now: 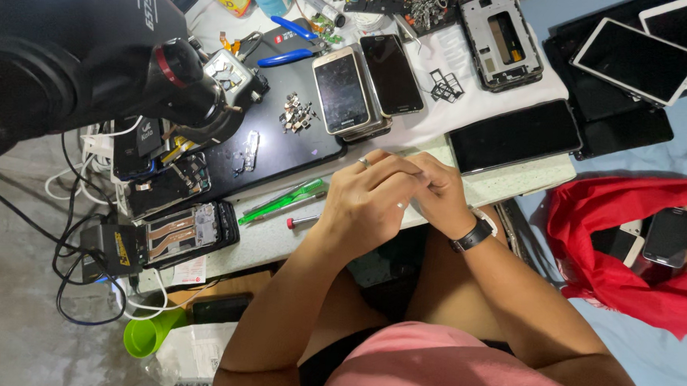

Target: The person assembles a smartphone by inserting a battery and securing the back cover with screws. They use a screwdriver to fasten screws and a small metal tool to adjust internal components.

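Observation:
My left hand [362,201] and my right hand [444,195] are pressed together over the front edge of the white work table [504,183]. The left hand's curled fingers, one with a ring, cover the right hand's fingertips. Anything pinched between them is hidden. A dark watch sits on the right wrist. Just left of the hands lie a green tool [282,201] and a small red-tipped screwdriver [303,222]. Behind the hands lie two smartphones [341,90] face up and a larger black-screened device [515,136].
A black microscope [97,55] hangs over the black mat [284,145], which carries small metal parts [297,114]. An opened phone [182,233] lies at the left edge, blue-handled pliers [287,58] and a phone frame [501,39] at the back. Tablets [637,59] and a red bag [623,256] lie right.

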